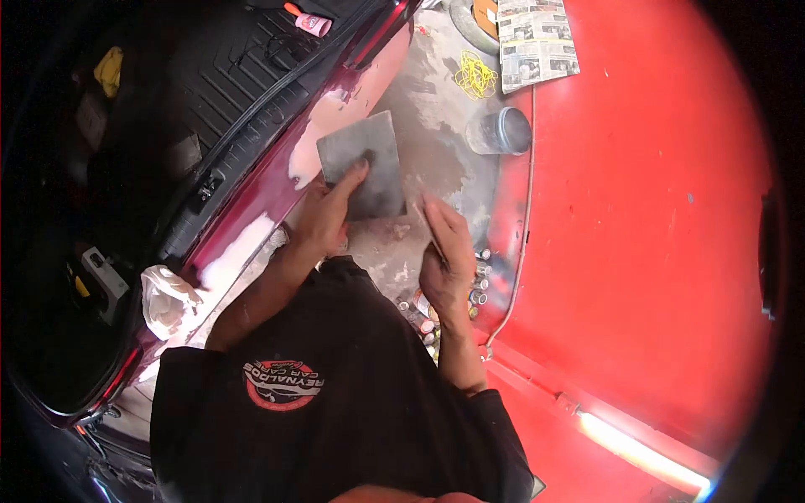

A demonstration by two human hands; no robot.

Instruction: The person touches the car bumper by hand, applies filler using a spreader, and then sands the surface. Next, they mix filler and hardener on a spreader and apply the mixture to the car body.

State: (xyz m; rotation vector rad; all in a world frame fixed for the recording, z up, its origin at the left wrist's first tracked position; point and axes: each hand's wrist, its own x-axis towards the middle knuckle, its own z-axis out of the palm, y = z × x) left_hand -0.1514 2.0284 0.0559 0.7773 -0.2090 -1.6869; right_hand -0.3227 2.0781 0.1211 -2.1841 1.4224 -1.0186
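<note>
At eleven o'clock I see the left hand gripping a grey plate, the right hand closed on a thin blurred blade toward its four o'clock, and judge blade-and-plate work underway, calling for steadiness next.

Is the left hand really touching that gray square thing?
Touching. The head view shows it: the left hand grips the gray board, its thumb lying across the flat face.
</note>
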